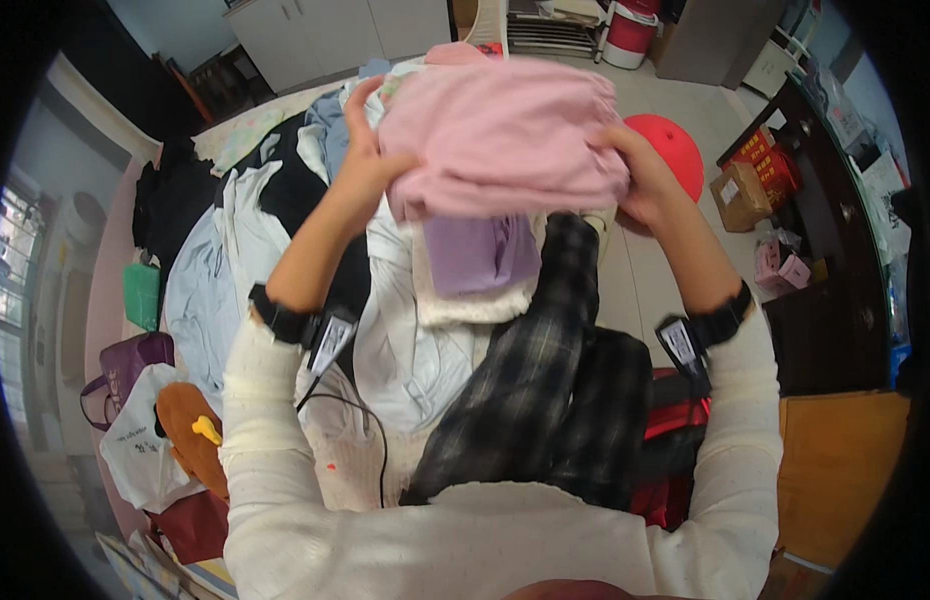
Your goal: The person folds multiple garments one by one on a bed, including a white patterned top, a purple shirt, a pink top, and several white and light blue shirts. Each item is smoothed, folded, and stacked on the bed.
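Observation:
A folded pink garment (505, 135) is held up in front of me, its kind not clear from its folded shape. My left hand (365, 165) grips its left end, thumb on top and a finger raised. My right hand (640, 180) grips the right end, near a gathered edge. Below it lies a folded purple cloth (480, 255) on a folded cream-white garment (475, 308). White clothes (390, 330) lie to the left of that stack. Part of the stack is hidden behind the pink garment.
Loose clothes, including a light blue shirt (200, 285) and a black garment (170, 195), spread over the bed at left. A red stool (670, 150) stands beyond my right hand. A dark desk (815, 250) and a cardboard box (740, 197) are at right.

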`<state>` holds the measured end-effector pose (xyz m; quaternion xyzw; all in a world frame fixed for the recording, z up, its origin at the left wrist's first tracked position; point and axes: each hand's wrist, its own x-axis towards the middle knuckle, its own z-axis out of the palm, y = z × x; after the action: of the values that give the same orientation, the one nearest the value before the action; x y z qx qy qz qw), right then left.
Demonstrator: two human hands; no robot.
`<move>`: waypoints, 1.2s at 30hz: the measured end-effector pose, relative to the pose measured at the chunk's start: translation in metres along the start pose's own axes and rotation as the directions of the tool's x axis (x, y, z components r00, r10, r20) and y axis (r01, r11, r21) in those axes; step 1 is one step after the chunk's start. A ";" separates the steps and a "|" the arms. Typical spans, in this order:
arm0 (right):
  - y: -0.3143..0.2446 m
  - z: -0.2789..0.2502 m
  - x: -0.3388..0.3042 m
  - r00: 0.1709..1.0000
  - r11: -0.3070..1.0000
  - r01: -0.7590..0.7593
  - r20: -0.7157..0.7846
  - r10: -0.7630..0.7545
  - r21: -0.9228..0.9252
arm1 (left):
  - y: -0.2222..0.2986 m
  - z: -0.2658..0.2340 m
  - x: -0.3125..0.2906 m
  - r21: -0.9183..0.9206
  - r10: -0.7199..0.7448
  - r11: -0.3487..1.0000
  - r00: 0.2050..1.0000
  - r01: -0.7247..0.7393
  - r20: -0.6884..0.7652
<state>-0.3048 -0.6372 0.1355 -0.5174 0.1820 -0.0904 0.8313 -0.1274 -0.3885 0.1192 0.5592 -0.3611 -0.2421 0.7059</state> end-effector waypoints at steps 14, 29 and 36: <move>0.159 -0.081 0.209 0.939 0.892 -0.221 -0.334 0.086 -0.394 | -0.215 -0.117 0.064 0.273 -0.368 0.867 0.906 0.416 -0.208; 0.141 0.044 -0.080 0.974 0.961 -0.202 0.063 0.218 -0.189 | -0.095 -0.143 -0.281 0.648 -0.047 0.128 0.657 0.751 -0.752; 0.175 0.114 -0.112 0.867 0.923 -0.290 0.339 0.365 -0.252 | -0.125 -0.124 -0.282 0.742 -0.111 0.097 0.748 0.663 -0.654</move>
<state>-0.3689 -0.4269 0.0474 -0.5645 0.1110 0.1721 0.7996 -0.1984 -0.1348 -0.0828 0.9811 -0.0912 -0.0169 0.1700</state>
